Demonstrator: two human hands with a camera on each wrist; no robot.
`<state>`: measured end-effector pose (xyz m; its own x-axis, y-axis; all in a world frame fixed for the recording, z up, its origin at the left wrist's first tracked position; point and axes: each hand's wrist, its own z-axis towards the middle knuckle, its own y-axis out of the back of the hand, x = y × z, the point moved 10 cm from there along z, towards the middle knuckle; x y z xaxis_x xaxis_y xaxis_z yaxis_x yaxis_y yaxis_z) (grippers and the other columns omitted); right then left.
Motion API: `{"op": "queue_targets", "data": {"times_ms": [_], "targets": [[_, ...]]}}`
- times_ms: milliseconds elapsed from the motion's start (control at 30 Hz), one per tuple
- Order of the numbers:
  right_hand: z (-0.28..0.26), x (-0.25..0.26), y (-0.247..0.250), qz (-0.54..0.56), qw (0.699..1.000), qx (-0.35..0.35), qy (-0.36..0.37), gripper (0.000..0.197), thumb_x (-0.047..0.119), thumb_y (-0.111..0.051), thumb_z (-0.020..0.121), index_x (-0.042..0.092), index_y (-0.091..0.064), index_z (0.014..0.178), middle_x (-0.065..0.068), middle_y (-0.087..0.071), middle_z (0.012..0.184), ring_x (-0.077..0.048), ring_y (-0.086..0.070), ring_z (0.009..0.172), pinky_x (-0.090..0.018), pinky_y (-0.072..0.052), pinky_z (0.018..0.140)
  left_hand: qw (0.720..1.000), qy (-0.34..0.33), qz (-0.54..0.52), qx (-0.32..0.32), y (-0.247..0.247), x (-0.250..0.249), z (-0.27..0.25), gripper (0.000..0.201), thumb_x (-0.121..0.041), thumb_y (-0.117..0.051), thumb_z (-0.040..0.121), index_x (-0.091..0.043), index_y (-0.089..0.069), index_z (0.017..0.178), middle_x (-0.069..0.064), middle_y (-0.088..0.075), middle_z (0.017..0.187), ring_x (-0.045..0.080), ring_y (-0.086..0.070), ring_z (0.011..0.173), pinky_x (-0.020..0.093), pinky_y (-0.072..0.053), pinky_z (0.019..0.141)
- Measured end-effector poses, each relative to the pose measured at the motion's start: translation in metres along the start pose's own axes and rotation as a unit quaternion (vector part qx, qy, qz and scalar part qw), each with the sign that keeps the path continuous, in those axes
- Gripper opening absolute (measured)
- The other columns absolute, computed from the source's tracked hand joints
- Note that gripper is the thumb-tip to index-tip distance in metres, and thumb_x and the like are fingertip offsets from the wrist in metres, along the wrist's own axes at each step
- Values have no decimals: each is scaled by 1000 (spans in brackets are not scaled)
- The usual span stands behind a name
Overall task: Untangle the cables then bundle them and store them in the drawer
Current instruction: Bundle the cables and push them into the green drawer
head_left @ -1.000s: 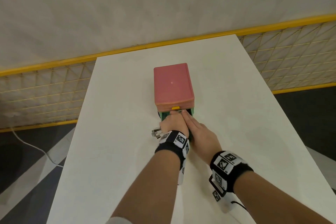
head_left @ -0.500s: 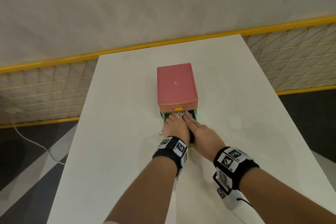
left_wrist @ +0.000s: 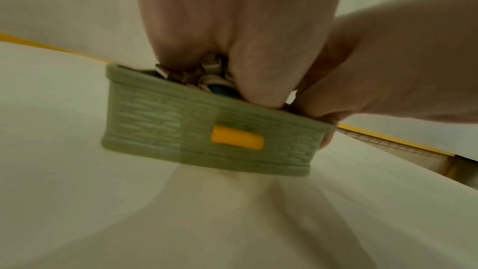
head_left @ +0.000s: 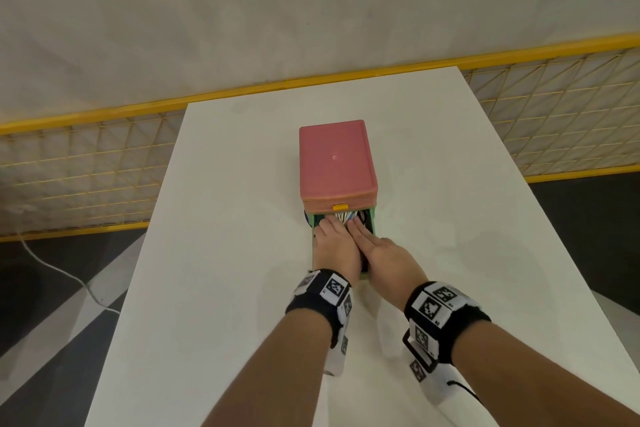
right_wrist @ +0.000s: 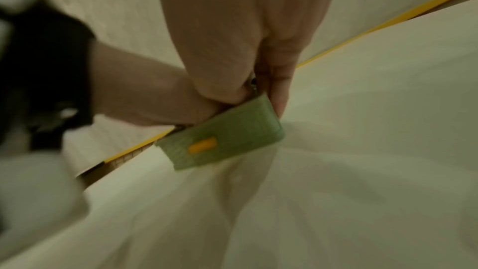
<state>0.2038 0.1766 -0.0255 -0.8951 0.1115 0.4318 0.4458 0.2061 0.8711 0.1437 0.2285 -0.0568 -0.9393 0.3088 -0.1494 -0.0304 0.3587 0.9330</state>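
A pink drawer box (head_left: 336, 163) stands mid-table with its green bottom drawer (head_left: 373, 218) pulled out toward me. The cable bundle (head_left: 343, 217) lies inside it, mostly hidden under my hands. My left hand (head_left: 330, 229) reaches into the drawer. In the left wrist view its thumb and fingers (left_wrist: 181, 44) hold the bundle's metal connectors (left_wrist: 209, 66) just above the drawer's front wall (left_wrist: 155, 122). My right hand (head_left: 360, 230) lies beside it with straight fingers over the drawer's right half. In the right wrist view its fingers (right_wrist: 279, 93) touch the drawer's corner (right_wrist: 232, 130).
The white table (head_left: 225, 253) is bare around the box. A yellow-railed mesh fence (head_left: 86, 163) runs behind the table, with a white wall above. The floor is dark on both sides, and a white cord (head_left: 52, 267) lies on it at the left. A yellow handle (head_left: 340, 207) marks the shut upper drawer.
Both hands have slid forward, deeper over the drawer. The connectors that stuck out left of my left hand now sit inside the drawer.
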Motion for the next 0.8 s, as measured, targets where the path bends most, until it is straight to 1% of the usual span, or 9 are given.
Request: {"op": "queue_targets", "data": {"times_ms": [67,200,333,433,500,567,633,700,800], "targets": [[-4,0,-3,-6,1000,-4,-1,80,-1,-41,87,25,0,151,7,0,160,-23,-51,100,-33,-48,86,1000,20,-6,8,11,2,-8,56,-19,-30,92,11,-39,138,20,-55,124,30,-54,104,34,-42,94],[5,2,-6,-39,999,13,-11,73,8,-42,92,16,0,152,-1,0,161,-28,-50,110,-37,-47,91,992,-45,-113,24,22,8,-17,86,-31,-51,94,9,1,150,22,-32,144,33,-36,131,38,-35,109],[10,2,-5,-50,999,15,-8,72,8,-43,92,12,-1,151,-6,-3,161,-30,-53,111,-37,-46,94,994,-46,-89,42,14,9,-21,82,-40,-39,102,4,10,151,18,-13,159,30,-24,144,40,-30,113],[5,3,-3,-33,999,4,-11,76,7,-44,92,15,2,152,-5,1,161,-28,-52,113,-35,-45,96,997,-1,-67,-26,11,10,-16,73,-23,-45,98,11,-5,149,27,-27,153,34,-38,138,37,-37,110],[1,5,1,-4,1000,-14,2,77,4,-43,91,23,0,152,3,3,161,-27,-52,112,-34,-44,97,996,-5,-84,-25,10,4,-12,60,-14,-48,87,15,-36,137,30,-59,126,35,-65,109,36,-55,89],[-3,4,2,6,1000,-26,11,77,1,-41,89,28,-5,151,8,1,161,-26,-52,109,-34,-46,95,994,-18,-107,7,-7,3,-4,54,-19,-39,82,14,-49,124,26,-69,107,33,-72,89,34,-59,74],[-4,-1,-2,-8,1000,-26,-6,76,-2,-41,89,23,-8,152,4,-4,161,-26,-50,113,-35,-46,96,990,-19,-134,29,2,6,-14,57,-20,-39,90,15,-39,136,30,-57,127,37,-63,112,38,-53,93],[-3,-4,-3,-43,998,-40,-15,73,-1,-44,88,15,-12,151,-2,-11,160,-27,-49,116,-36,-46,94,986,-50,-158,-16,17,9,-14,75,-27,-49,97,7,-10,151,25,-26,154,35,-33,141,40,-33,114],[-7,4,7,-171,977,-124,19,67,9,-67,73,8,-47,137,-8,-50,142,-26,-61,97,-35,-48,73,982,-99,-154,-48,30,8,-27,70,-24,-46,101,1,-8,154,18,-9,162,28,-16,149,33,-19,120]]}}
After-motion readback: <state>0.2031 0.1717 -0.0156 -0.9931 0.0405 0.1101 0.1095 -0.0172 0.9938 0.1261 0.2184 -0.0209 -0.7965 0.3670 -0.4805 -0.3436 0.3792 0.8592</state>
